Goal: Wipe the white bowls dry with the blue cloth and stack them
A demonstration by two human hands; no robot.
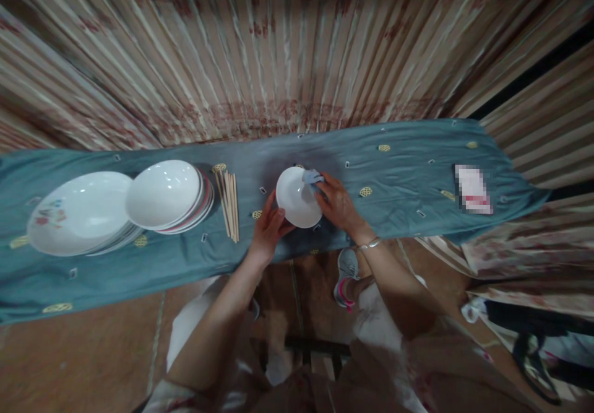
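A small white bowl (297,197) is held over the middle of the cloth-covered table. My left hand (269,227) grips its left and near side, with the thumb at the rim. In the fingers of my right hand (341,205) is a light blue cloth (312,177), pressed against the bowl's upper right rim. Several wooden chopsticks (231,205) lie side by side to the left of my left hand. Farther left, a stack of white bowls (162,193) rests beside a stack of large white plates (93,208), the top one with a flower print.
A teal tablecloth (403,196) with yellow patterns covers the long, narrow table. Near its right end lies a white and red packet (472,189), blurred out. Pleated curtains (288,47) hang close behind the table. Dark items and straps (533,357) are at the lower right.
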